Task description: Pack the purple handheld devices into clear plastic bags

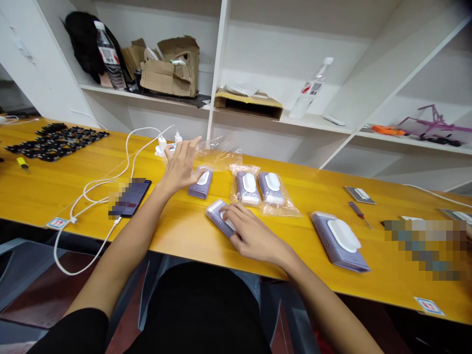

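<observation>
Left hand [183,160] spread, thumb at one purple gadget [199,190]; right hand [254,233] over a second gadget [216,212] near the desk's [177,223] front edge, grip unclear. Two bagged gadgets [248,189], three unbagged.

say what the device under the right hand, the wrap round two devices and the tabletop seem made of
Device under the right hand: probably hard plastic, smooth lavender and white, with rounded edges. Wrap: likely thin glossy plastic film, clear, crinkled, with highlights. Tabletop: perhaps wood or laminate, given the faint grain and sheen.
</observation>
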The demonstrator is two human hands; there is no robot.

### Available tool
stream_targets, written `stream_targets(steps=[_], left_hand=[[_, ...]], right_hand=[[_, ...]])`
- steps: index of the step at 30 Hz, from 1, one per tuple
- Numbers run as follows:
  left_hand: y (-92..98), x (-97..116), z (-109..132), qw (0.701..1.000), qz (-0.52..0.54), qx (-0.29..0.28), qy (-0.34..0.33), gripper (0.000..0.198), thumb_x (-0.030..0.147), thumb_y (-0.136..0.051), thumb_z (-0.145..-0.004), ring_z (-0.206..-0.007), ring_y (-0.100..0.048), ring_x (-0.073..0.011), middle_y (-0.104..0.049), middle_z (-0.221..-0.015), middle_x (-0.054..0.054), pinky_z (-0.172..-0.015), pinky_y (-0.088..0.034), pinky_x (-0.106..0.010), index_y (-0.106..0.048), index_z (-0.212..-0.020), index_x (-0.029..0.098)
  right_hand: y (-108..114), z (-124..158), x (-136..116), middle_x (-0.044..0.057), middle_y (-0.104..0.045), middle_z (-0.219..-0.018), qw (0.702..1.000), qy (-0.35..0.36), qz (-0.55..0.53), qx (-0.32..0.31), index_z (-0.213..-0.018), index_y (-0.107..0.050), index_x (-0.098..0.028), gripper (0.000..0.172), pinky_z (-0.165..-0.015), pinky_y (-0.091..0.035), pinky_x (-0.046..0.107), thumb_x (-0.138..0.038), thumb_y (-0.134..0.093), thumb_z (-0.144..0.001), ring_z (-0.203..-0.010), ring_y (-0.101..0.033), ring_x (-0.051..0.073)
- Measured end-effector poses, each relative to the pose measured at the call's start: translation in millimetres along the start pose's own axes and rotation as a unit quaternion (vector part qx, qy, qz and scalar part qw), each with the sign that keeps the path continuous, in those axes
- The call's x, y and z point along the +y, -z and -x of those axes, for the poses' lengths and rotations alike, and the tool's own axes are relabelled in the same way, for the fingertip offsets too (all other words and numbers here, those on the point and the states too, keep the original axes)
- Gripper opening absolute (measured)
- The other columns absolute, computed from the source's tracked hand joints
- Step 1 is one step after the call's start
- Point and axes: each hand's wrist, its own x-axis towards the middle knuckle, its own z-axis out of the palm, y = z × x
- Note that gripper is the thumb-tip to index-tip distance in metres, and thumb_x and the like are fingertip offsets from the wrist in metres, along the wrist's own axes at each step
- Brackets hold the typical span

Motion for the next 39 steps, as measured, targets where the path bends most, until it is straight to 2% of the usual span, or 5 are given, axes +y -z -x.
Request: stream_targets(steps=[5,9,19,32,39], left_hand=[[-1.4,2.3,-0.3,0.999,0.026,-0.009,-0.035,0.098,0.073,-0.068,-0.100,-0.149,-0.052,-0.0457,-0.059,-0.163,-0.022,-0.127,-0.027,-0.067,-0.033,-0.178,0.026],[-0.6,5.8,0.4,0.996,0.050,-0.036,-0.071,0.100,0.065,-0.075,-0.096,-0.152,-0.048,-0.0470,-0.058,-0.168,-0.020,-0.128,-0.022,-0.069,-0.033,-0.179,0.028],[1.1,15.1,5.2,0.987,0.073,-0.097,-0.107,0.103,0.049,-0.083,-0.091,-0.155,-0.046,-0.0489,-0.053,-0.173,-0.020,-0.126,-0.027,-0.071,-0.031,-0.179,0.031],[-8.5,21.3,2.6,0.990,0.062,-0.012,-0.128,0.088,0.058,-0.073,-0.101,-0.158,-0.047,-0.0443,-0.058,-0.167,-0.019,-0.131,-0.020,-0.068,-0.038,-0.176,0.030],[-10.5,30.9,5.2,0.989,0.051,0.025,-0.134,0.079,0.044,-0.072,-0.101,-0.159,-0.048,-0.0423,-0.061,-0.164,-0.014,-0.132,-0.018,-0.070,-0.041,-0.173,0.041]], right_hand=[[-13.1,41.3,10.4,0.018,-0.049,-0.177,0.994,-0.062,-0.056,0.074,-0.156,-0.052,-0.025,0.059,-0.135,-0.042,0.066,-0.028,-0.068,-0.099,-0.166,-0.045,0.040],[-32.6,67.2,16.4,0.025,-0.056,-0.170,0.981,-0.169,-0.012,0.097,-0.175,-0.035,-0.026,0.101,-0.127,-0.050,0.073,-0.059,-0.085,-0.093,-0.159,-0.055,0.050],[-45.0,87.4,21.8,0.017,-0.073,-0.148,0.936,-0.268,-0.136,0.186,-0.149,-0.057,-0.028,0.083,-0.116,-0.060,0.063,-0.057,-0.093,-0.080,-0.135,-0.073,0.042],[15.7,98.0,14.0,0.015,-0.084,-0.113,0.753,-0.308,-0.495,0.306,-0.125,-0.070,-0.025,0.072,-0.075,-0.070,0.051,-0.071,-0.090,-0.074,-0.089,-0.083,0.036],[55.3,76.9,12.2,0.012,-0.084,-0.098,0.805,-0.354,-0.352,0.320,-0.126,-0.068,-0.023,0.083,-0.072,-0.067,0.048,-0.071,-0.099,-0.066,-0.079,-0.078,0.031]])
